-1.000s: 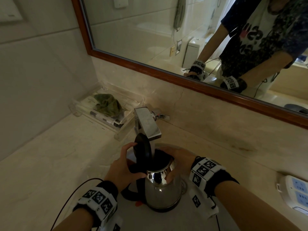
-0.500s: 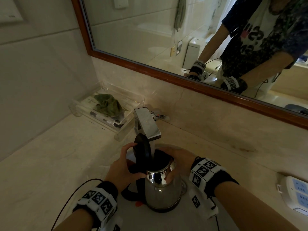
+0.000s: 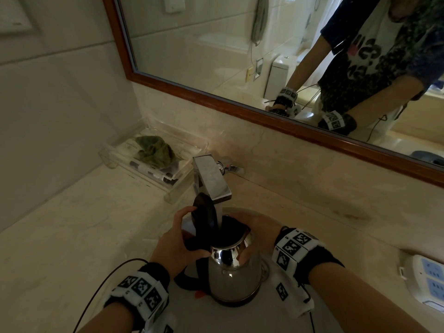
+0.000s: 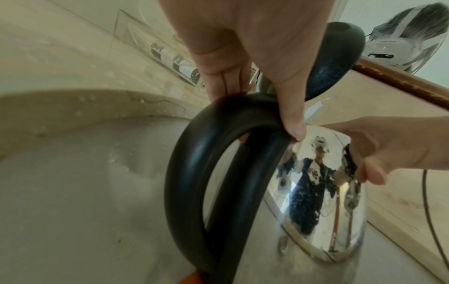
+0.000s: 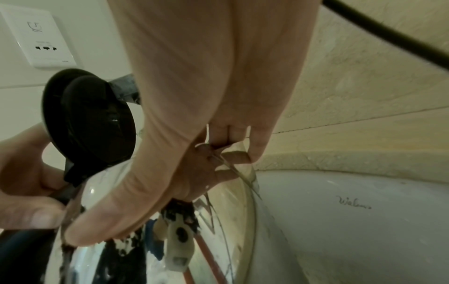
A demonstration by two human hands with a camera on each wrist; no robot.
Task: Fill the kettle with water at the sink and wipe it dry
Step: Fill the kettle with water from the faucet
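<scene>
A steel kettle with a black loop handle stands in the sink under the chrome tap. Its black lid is tipped up and open. A pale stream of water falls from the spout into the opening. My left hand grips the top of the handle, thumb over it, with a finger up against the lid. My right hand wraps round the kettle's upper body near the rim, thumb on the shiny side. A crumpled green cloth lies in a clear tray at the back left.
Beige stone counter runs to the left of the sink. A white power strip sits at the right edge. The wood-framed mirror hangs above the backsplash. A wall socket shows in the right wrist view. Cables trail from both wristbands.
</scene>
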